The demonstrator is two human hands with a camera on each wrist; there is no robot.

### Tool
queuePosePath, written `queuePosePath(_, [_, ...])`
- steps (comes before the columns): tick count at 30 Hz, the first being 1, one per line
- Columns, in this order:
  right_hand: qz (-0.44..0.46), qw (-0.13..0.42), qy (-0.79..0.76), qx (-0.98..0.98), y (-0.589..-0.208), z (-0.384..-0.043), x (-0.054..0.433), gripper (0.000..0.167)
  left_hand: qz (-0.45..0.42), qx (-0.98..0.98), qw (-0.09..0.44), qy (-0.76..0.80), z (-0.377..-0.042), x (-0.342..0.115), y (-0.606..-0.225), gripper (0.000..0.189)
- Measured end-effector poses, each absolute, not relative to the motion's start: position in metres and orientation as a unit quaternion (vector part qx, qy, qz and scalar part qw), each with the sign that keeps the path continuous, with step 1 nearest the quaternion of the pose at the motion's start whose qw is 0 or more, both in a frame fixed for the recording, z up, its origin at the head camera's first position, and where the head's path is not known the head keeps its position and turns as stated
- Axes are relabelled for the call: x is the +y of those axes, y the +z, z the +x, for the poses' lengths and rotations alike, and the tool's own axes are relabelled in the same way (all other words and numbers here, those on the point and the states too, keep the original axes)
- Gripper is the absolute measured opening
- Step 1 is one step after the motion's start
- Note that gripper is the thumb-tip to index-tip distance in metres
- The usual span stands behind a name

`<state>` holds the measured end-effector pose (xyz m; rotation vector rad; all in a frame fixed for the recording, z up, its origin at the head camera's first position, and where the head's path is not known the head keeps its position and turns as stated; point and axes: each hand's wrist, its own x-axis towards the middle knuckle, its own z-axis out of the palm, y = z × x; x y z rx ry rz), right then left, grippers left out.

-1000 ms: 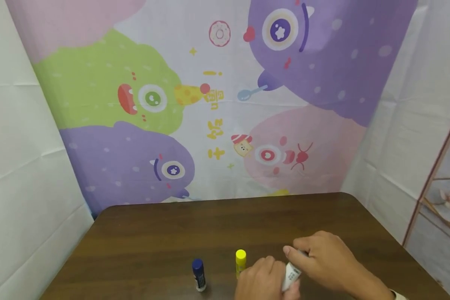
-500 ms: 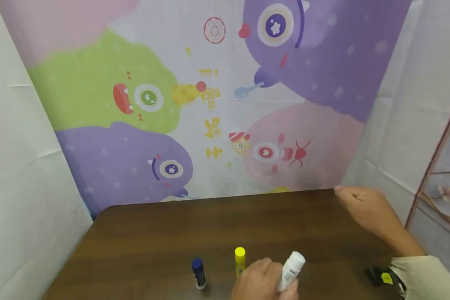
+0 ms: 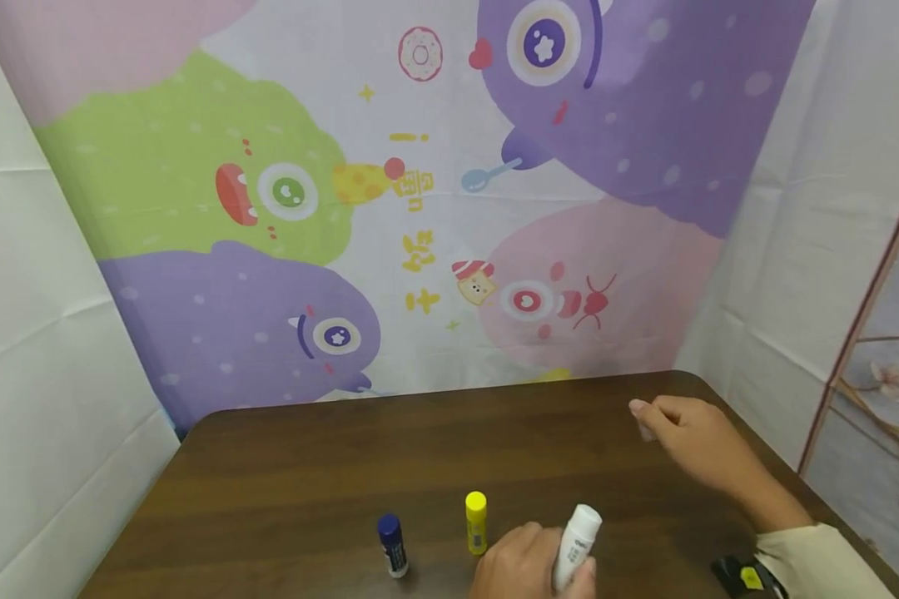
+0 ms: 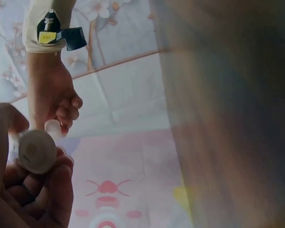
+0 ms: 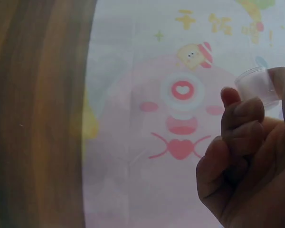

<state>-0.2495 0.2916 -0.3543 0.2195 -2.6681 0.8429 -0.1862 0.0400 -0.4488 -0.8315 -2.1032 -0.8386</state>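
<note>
My left hand (image 3: pixel 520 564) grips a white glue stick (image 3: pixel 578 541) tilted upward, low in the head view. The left wrist view looks at the stick's round end (image 4: pixel 37 152) among the curled fingers. Out to the right and above the table, my right hand (image 3: pixel 692 441) pinches a small clear cap (image 5: pixel 255 86) between thumb and fingers, apart from the stick. A yellow glue stick (image 3: pixel 476 524) stands upright just left of my left hand. Further left stands another glue stick (image 3: pixel 393 546) with a dark blue top.
The brown wooden table (image 3: pixel 307 466) reaches back to a cartoon-printed cloth (image 3: pixel 434 208). White cloth (image 3: pixel 37 291) hangs at the left, and more hangs at the right. A black wrist device (image 3: pixel 745 576) with a yellow label is at my right sleeve.
My right hand has left the white glue stick's upper end, going up and right with the clear cap, then slightly back down and left. My left hand keeps its grip.
</note>
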Motion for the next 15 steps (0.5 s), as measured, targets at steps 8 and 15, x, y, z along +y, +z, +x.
queuePosePath(8, [0.08,0.114,0.305,-0.942,-0.376,-0.247,0.286,0.037,-0.313,-0.823,0.356,-0.313,-0.188,0.04,-0.455,0.019])
queuePosePath(15, [0.08,0.112,0.295,-0.945,-0.393,-0.247,0.286,0.033,-0.311,-0.832,0.329,-0.322,-0.188,0.039,-0.457,0.019])
